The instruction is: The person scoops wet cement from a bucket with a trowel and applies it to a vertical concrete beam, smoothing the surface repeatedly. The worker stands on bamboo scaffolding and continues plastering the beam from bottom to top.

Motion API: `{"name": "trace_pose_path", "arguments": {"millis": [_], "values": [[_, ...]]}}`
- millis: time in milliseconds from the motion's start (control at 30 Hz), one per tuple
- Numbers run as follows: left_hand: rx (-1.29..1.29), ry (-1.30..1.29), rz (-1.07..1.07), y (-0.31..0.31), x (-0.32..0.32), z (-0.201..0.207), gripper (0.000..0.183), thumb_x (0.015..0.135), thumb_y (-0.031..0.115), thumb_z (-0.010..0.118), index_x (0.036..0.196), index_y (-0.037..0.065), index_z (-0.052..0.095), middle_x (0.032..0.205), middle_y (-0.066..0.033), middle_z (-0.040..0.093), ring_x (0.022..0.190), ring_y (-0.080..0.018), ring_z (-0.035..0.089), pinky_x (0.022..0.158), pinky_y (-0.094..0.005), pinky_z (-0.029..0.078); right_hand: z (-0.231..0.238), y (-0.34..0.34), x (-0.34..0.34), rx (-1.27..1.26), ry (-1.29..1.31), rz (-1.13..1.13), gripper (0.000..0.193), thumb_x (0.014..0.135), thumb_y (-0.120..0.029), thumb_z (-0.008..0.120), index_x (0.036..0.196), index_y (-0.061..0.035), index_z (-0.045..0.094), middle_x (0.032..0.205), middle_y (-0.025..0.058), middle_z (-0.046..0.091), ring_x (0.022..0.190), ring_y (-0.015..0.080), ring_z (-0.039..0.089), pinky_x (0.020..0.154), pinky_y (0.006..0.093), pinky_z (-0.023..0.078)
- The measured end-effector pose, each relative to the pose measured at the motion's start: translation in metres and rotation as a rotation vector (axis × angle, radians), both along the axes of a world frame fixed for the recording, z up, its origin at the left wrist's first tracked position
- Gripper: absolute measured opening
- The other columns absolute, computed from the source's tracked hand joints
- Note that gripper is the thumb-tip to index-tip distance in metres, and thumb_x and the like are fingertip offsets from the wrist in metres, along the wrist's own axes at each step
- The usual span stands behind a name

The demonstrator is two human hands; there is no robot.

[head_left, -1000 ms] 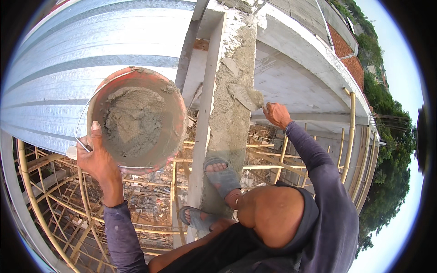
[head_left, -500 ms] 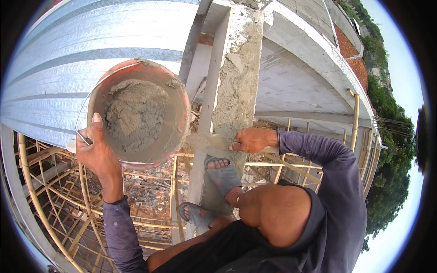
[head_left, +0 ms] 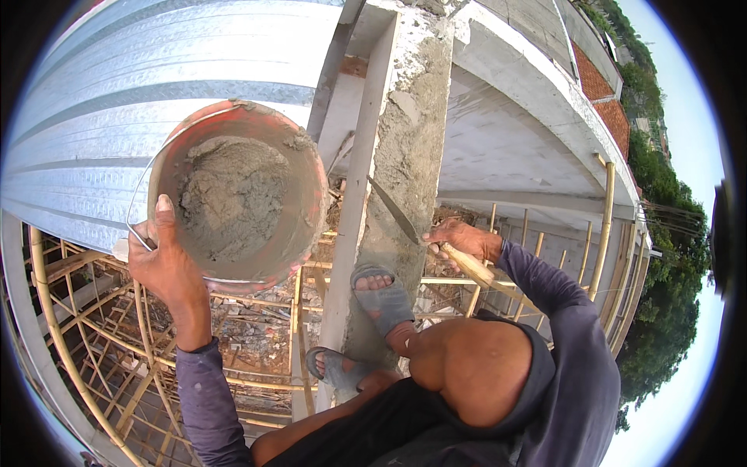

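My left hand (head_left: 169, 261) grips the rim of a red bucket (head_left: 317, 175), thumb over the inside edge. Grey wet mortar (head_left: 233, 206) fills the lower part of the bucket, and its wire handle (head_left: 144, 187) hangs at the left. In my right hand (head_left: 467, 240) is a trowel (head_left: 395, 210), its pale wooden handle (head_left: 467, 265) sticking out toward me. The trowel's blade is seen nearly edge-on, tilted over the mortar-coated top of a narrow wall (head_left: 406, 140). Whether the blade touches the surface I cannot tell.
My sandalled feet (head_left: 381, 300) stand on the narrow wall top. Bamboo scaffolding (head_left: 101, 335) and rubble-strewn ground lie far below on both sides. Metal roof sheets (head_left: 210, 54) spread at the upper left; a pale concrete structure (head_left: 529, 132) rises at the right.
My right hand has moved slightly right and turned the trowel, from blade lying flat toward the bucket to blade on edge. My left hand and the bucket have barely moved.
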State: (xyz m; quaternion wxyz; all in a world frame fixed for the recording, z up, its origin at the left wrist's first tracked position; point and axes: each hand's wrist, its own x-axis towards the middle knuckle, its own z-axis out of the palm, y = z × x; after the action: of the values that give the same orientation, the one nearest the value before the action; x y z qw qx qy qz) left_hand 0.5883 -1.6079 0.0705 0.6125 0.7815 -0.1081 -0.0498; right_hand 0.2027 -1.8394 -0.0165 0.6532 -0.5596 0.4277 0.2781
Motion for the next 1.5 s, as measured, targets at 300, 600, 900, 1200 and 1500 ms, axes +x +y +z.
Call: {"name": "trace_pose_path", "arguments": {"millis": [300, 600, 900, 1200, 1500], "values": [[0.001, 0.051, 0.031, -0.001, -0.004, 0.004, 0.028, 0.094, 0.025, 0.072, 0.082, 0.004, 0.058, 0.077, -0.003, 0.06, 0.068, -0.0092, 0.052, 0.064, -0.0255, 0.046, 0.002, -0.026, 0.056, -1.434, -0.072, 1.158, 0.011, 0.081, -0.011, 0.06, 0.075, -0.0036, 0.065, 0.065, 0.0091, 0.063, 0.064, 0.024, 0.066, 0.057, 0.0367, 0.049], [0.027, 0.029, 0.026, 0.003, 0.001, 0.001, 0.028, 0.094, 0.024, 0.071, 0.081, 0.003, 0.058, 0.075, -0.0002, 0.057, 0.067, -0.0085, 0.048, 0.063, -0.025, 0.043, 0.008, -0.161, 0.064, -1.612, 0.116, 0.894, 0.019, 0.085, -0.015, 0.057, 0.071, -0.0043, 0.066, 0.067, 0.0172, 0.066, 0.065, 0.0326, 0.068, 0.06, 0.0436, 0.052], [-0.012, 0.048, 0.01, 0.001, 0.001, 0.001, 0.026, 0.094, 0.023, 0.071, 0.084, 0.004, 0.057, 0.078, -0.0033, 0.061, 0.07, -0.01, 0.055, 0.065, -0.0262, 0.047, -0.044, -0.187, 0.039, -1.587, 0.047, 0.807, 0.031, 0.094, -0.025, 0.053, 0.078, 0.0002, 0.063, 0.067, 0.0198, 0.065, 0.06, 0.0367, 0.066, 0.058, 0.0468, 0.052], [0.007, 0.05, 0.055, -0.012, -0.006, 0.008, 0.027, 0.094, 0.024, 0.071, 0.08, 0.007, 0.056, 0.077, -0.0042, 0.063, 0.065, -0.0092, 0.056, 0.061, -0.0247, 0.047, -0.089, -0.101, -0.043, -1.065, -0.275, 0.929, 0.034, 0.1, -0.023, 0.05, 0.101, 0.0074, 0.064, 0.07, 0.0237, 0.061, 0.059, 0.0388, 0.062, 0.055, 0.0493, 0.051], [0.056, 0.07, 0.015, -0.001, -0.001, 0.005, 0.028, 0.094, 0.028, 0.072, 0.085, 0.005, 0.058, 0.08, -0.005, 0.064, 0.069, -0.0096, 0.056, 0.065, -0.0257, 0.048, -0.073, -0.081, -0.02, -1.172, -0.082, 0.9, 0.032, 0.099, -0.028, 0.051, 0.092, 0.0016, 0.062, 0.073, 0.018, 0.063, 0.058, 0.0356, 0.063, 0.053, 0.0475, 0.05]]}}
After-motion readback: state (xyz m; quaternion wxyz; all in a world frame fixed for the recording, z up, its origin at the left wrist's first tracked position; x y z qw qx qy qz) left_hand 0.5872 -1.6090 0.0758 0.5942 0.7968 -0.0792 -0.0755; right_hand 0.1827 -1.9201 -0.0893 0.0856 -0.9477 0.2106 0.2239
